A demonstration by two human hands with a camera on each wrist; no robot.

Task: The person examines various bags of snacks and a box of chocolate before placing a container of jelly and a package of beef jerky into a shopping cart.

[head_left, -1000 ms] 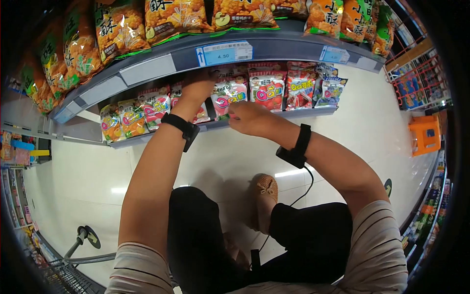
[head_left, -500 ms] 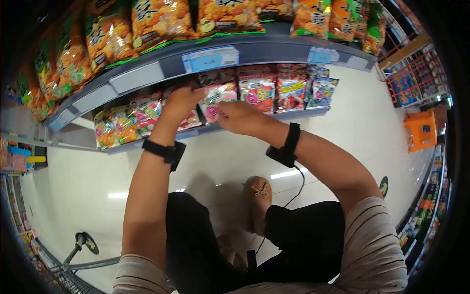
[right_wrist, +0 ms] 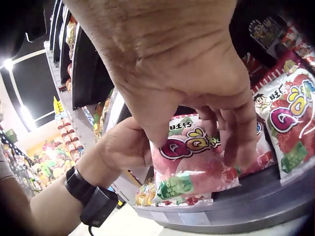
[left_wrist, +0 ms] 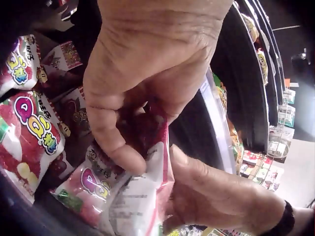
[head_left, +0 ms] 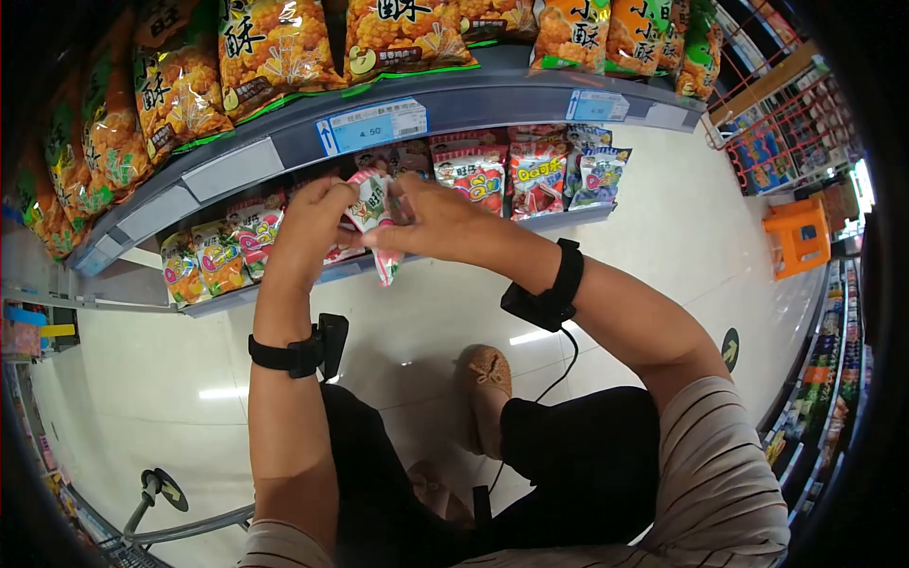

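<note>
In front of the lower shelf, both hands hold a pink-and-white bag of QQ gummy candy [head_left: 371,201], which is turned edge-on and tilted in the head view. My left hand [head_left: 312,216] pinches it near its top edge; the left wrist view shows that hand's curled fingers [left_wrist: 115,140] against the white back of the bag [left_wrist: 142,201]. From the other side my right hand [head_left: 445,220] grips it, thumb on one side and fingers spread over the printed front [right_wrist: 194,162]. Similar candy bags [head_left: 469,180] stand in a row just behind the hands.
Above the hands juts the upper shelf edge [head_left: 227,170] with price tags, carrying large orange snack bags [head_left: 275,47]. An orange stool [head_left: 797,237] stands on the floor at right. A cart handle [head_left: 204,523] shows at lower left. A cable hangs from the right wrist strap.
The left hand came out from under the upper shelf. The candy bag moved off the row toward me, turning edge-on, and the right hand went from the bag's front to gripping its side.
</note>
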